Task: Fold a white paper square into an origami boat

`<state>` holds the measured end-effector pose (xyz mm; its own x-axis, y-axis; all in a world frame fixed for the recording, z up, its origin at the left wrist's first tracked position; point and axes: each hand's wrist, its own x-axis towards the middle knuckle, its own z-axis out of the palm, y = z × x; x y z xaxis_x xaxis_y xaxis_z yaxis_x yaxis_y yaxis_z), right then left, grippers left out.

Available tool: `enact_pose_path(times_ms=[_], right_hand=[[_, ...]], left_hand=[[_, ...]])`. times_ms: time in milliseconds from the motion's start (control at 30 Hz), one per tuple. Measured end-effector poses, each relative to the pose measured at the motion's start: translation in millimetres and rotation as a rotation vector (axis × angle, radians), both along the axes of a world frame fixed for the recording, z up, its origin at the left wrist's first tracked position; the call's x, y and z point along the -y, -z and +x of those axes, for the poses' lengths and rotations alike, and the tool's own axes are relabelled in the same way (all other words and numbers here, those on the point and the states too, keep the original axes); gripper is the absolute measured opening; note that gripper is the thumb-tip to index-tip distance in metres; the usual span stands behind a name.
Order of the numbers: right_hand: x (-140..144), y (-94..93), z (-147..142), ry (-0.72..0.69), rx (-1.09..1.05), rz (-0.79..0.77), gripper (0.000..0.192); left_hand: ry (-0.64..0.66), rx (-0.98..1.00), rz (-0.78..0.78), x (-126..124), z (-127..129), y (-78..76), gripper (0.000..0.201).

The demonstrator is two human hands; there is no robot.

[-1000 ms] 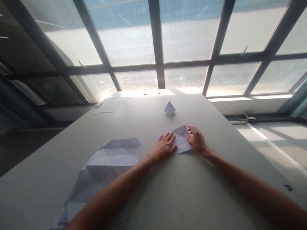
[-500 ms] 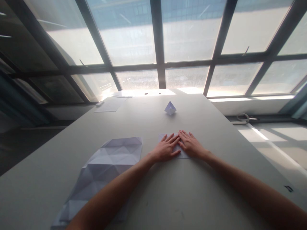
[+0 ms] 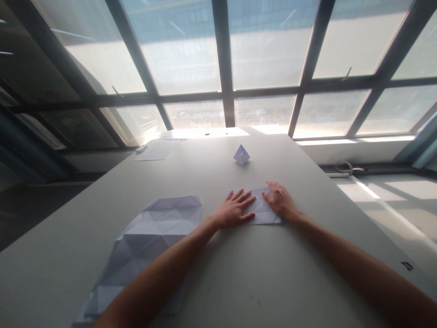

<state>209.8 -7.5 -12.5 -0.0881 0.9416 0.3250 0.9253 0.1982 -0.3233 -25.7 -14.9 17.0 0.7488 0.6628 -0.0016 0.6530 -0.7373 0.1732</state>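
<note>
A small folded sheet of white paper [image 3: 262,215] lies on the table before me. My left hand [image 3: 235,209] presses flat on its left part, fingers spread. At the sheet's right end rests my right hand [image 3: 280,200], fingers stretched forward and thumb apart, touching the paper's upper right edge. Both hands hide parts of the sheet. Beyond them stands a small pointed origami piece [image 3: 241,155] of white paper. To the left, partly under my left forearm, is a large creased sheet of paper [image 3: 159,218].
The white table [image 3: 273,278] runs up to a row of dark-framed windows [image 3: 191,59]. Flat paper sheets [image 3: 155,150] lie at its far left, with a small pale object [image 3: 140,149] beside them. A coiled cable [image 3: 344,167] is off the table's right side.
My right hand has slid to the right, away from my left hand, and more of the folded paper shows between them. The left hand has stayed almost in place.
</note>
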Motion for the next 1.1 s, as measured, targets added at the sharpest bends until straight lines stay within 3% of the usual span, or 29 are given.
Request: enact_pose_path(times_ms=[167, 367, 600, 900, 1100], right_hand=[[-2.9, -2.9, 3.9, 0.008, -0.206, 0.118, 0.05], [-0.9, -8.1, 0.7, -0.118, -0.397, 0.203, 0.051], [12.9, -20.1, -10.1, -0.286, -0.579, 0.154, 0.048], [22.6, -29.4, -13.9, -0.52, -0.418, -0.2, 0.052], [19.3, -28.2, -16.3, -0.573, -0.304, -0.188, 0.034]], left_hand=[[-0.04, 0.062, 0.021, 0.6, 0.0, -2.6, 0.059], [-0.034, 0.133, 0.047, 2.3, 1.6, -1.1, 0.049], [-0.063, 0.101, 0.068, -2.3, 1.3, 8.7, 0.072], [-0.059, 0.062, 0.062, -4.4, 1.4, 10.9, 0.059], [-0.08, 0.09, 0.004, -7.6, 1.7, 9.1, 0.051]])
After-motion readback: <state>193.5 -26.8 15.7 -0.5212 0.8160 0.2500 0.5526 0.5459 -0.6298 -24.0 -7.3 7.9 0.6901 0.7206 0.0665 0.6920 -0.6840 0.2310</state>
